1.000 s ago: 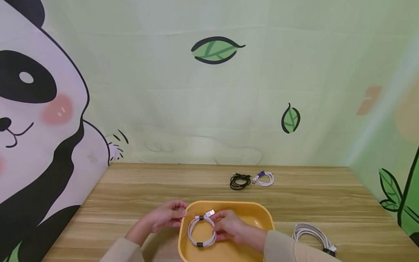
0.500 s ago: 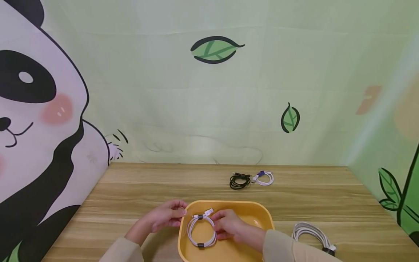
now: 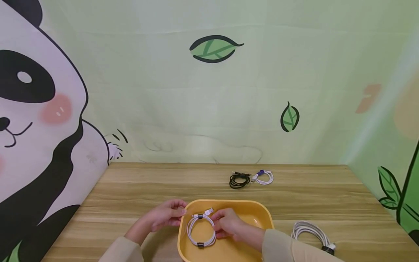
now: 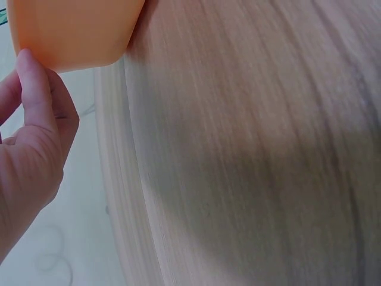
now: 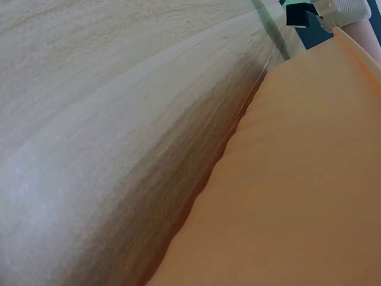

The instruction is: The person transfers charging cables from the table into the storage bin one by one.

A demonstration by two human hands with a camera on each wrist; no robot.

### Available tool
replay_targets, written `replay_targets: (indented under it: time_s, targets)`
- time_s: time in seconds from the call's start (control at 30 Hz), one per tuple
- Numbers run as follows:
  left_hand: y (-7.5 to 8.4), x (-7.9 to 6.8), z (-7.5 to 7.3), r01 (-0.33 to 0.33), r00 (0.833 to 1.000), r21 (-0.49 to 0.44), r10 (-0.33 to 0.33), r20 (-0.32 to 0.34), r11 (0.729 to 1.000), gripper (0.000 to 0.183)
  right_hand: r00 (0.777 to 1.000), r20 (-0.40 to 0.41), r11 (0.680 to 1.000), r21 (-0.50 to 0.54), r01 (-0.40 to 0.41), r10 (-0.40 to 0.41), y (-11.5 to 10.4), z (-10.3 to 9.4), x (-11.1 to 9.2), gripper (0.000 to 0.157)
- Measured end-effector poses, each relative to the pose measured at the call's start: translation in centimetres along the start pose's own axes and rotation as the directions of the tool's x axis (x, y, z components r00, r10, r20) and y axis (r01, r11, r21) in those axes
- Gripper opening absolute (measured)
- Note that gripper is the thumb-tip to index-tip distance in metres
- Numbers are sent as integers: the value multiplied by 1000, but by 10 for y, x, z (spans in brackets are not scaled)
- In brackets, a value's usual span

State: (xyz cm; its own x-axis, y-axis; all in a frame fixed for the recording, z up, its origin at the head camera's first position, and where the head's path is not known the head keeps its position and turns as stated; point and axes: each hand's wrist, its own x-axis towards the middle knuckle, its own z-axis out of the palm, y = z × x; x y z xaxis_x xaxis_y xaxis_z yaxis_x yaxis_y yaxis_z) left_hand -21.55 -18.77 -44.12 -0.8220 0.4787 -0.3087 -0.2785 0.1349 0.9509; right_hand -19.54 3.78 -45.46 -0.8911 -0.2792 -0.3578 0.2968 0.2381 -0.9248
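Observation:
A yellow plastic bin (image 3: 242, 205) stands at the front middle of the table in the head view. Its left rim is pinched by my left hand (image 3: 168, 214), and in the left wrist view the thumb (image 4: 37, 89) lies against the bin's outside wall (image 4: 77, 36). Inside the bin, a coiled white USB cable (image 3: 190, 238) with black ties leans at the left end, its plug pointing up. My right hand (image 3: 229, 225) reaches into the bin and pinches the right side of this coil. The right wrist view shows only the bin's outer wall (image 5: 309, 167) and table, so the right fingers are hidden there.
At the back of the wooden table (image 3: 157, 182) lie a coiled black cable (image 3: 240, 180) and a small white cable (image 3: 266, 177) with a blue tie. A thicker grey-white cable coil (image 3: 309, 229) lies right of the bin, beside my right sleeve (image 3: 281, 243). A printed backdrop (image 3: 147, 91) rises behind.

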Motion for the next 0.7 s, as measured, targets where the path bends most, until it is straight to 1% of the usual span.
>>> replay_targets:
  time_s: [0.13,0.27,0.43,0.6,0.7]
  targets:
    - [0,0,0,1,1000,3,-1,-6,1000,28,1000,1,1000,-9,8,-8,-1,0,-1,29]
    - [2,-1,2,0,1000,11,0,-15,1000,29,1000,2,1000,3,9,-9,-3,-1,-2,29]
    - [3,-1,2,2,1000,16,-2,-19,1000,31,1000,7,1000,-10,-9,9,-6,-4,-4,31]
    - [2,-1,1,6,1000,7,-6,-16,1000,30,999,9,998,-53,-33,34,-7,-5,-5,28]
    - [1,-1,1,4,1000,8,-4,-16,1000,29,999,16,998,-55,-38,39,-7,-7,-5,25]
